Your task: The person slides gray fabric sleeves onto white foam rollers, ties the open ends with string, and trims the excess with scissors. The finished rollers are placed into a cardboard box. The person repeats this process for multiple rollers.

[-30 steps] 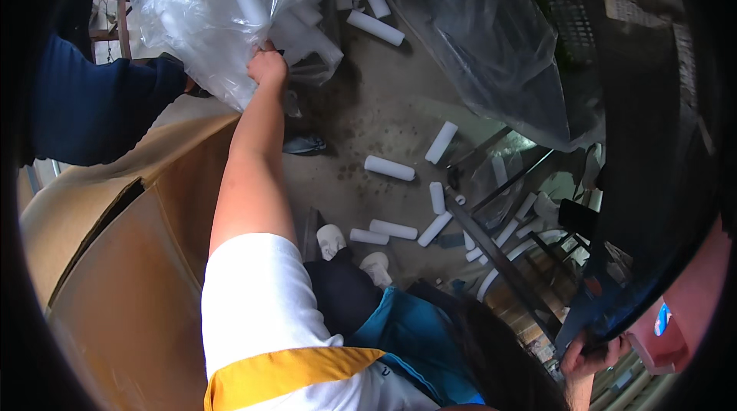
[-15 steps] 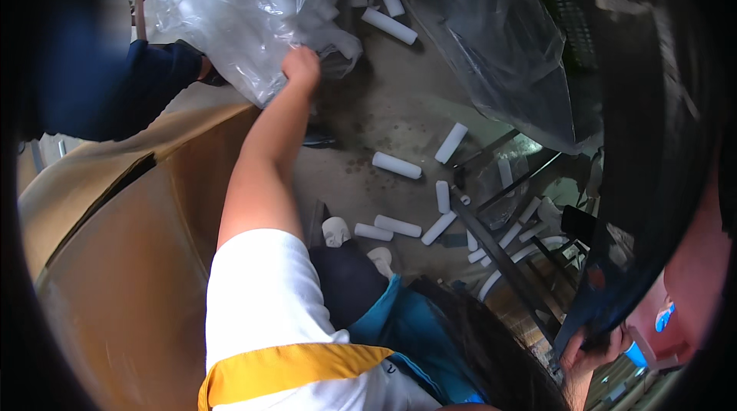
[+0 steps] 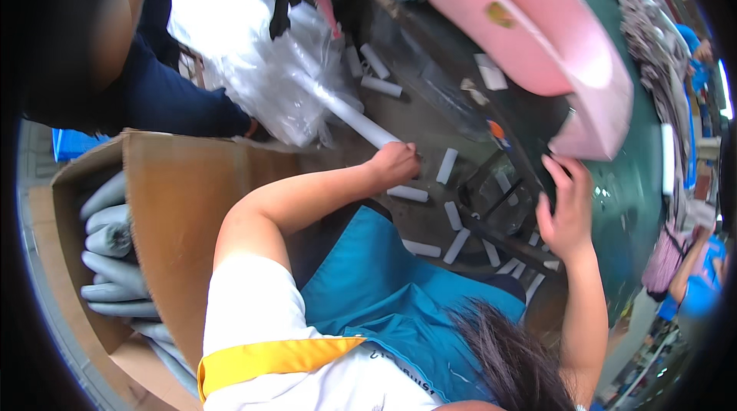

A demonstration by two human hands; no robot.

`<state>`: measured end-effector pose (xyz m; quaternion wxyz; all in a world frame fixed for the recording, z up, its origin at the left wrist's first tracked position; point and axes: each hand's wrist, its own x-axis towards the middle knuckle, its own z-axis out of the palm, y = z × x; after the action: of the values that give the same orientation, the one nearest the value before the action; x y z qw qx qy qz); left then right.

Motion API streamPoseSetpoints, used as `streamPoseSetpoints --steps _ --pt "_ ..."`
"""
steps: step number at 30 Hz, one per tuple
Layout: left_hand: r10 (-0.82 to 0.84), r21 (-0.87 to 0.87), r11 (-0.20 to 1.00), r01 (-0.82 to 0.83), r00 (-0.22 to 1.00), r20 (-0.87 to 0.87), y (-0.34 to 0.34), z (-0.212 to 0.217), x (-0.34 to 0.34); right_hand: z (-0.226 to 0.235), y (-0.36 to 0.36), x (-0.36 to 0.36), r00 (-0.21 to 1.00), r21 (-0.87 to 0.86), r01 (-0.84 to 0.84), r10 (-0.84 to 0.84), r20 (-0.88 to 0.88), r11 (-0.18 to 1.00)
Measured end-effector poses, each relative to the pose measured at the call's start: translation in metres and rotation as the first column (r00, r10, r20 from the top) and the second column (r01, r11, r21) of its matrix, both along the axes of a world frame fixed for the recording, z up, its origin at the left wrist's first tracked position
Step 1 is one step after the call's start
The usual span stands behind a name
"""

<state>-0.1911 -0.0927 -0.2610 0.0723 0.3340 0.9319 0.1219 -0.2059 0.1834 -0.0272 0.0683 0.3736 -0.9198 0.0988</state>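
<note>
The left hand (image 3: pixel 395 164) is extended over the grey floor (image 3: pixel 430 127), fingers curled tight around the near end of a long white tube wrapped in clear plastic film (image 3: pixel 349 115); the tube runs from the fist up and to the left, its far end lying against a crumpled heap of clear plastic sheeting (image 3: pixel 253 65). The right hand (image 3: pixel 566 211) is raised at the right of the scene, fingers spread wide and holding nothing; its fingertips sit just beside the lower edge of a large pink curved foam piece (image 3: pixel 537 34), and whether they touch it cannot be told. The pink piece rests on a dark green table top (image 3: pixel 637 196).

Short white cylindrical tubes (image 3: pixel 447 165) lie scattered on the floor between the two hands and nearer the person; one (image 3: pixel 408 193) lies just below the left fist; two more (image 3: pixel 381 86) lie farther off beside the plastic heap. A dark metal frame (image 3: pixel 507 238) stands among the scattered tubes below the table edge.

At the left, an open brown cardboard box (image 3: pixel 184 211) holds long grey rolls (image 3: pixel 115 273) stacked side by side. Beyond the box, at the far left, another person in dark blue clothing (image 3: pixel 161 96) stands next to the plastic heap. The wearer has a teal apron (image 3: pixel 384 296) and a white sleeve with a yellow band (image 3: pixel 261 349).
</note>
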Motion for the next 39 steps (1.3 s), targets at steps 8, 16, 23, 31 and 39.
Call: streamPoseSetpoints --steps 8,16,23,31,39 --pt "0.022 0.272 0.961 0.055 0.962 -0.27 0.085 0.236 0.076 -0.022 0.016 0.064 0.965 -0.328 -0.117 0.03 -0.26 0.937" --pt "-0.091 0.434 0.873 0.222 0.949 -0.3 0.135 0.328 0.156 0.011 0.02 0.165 0.845 -0.89 0.408 0.286 0.452 0.203" --pt "0.091 0.476 0.879 0.028 0.97 -0.226 0.123 0.295 0.156 0.055 0.191 0.219 0.862 -0.958 0.211 -0.425 0.276 -0.195" --pt "0.477 0.109 0.877 -0.468 0.876 -0.069 0.088 0.265 0.176 0.151 0.256 0.332 -0.322 -0.917 0.139 -0.858 -0.4 0.374" --pt "0.145 0.927 0.341 -0.153 0.983 0.109 0.098 0.297 0.182 0.205 0.105 0.359 0.635 -0.818 0.362 -0.761 -0.135 0.447"
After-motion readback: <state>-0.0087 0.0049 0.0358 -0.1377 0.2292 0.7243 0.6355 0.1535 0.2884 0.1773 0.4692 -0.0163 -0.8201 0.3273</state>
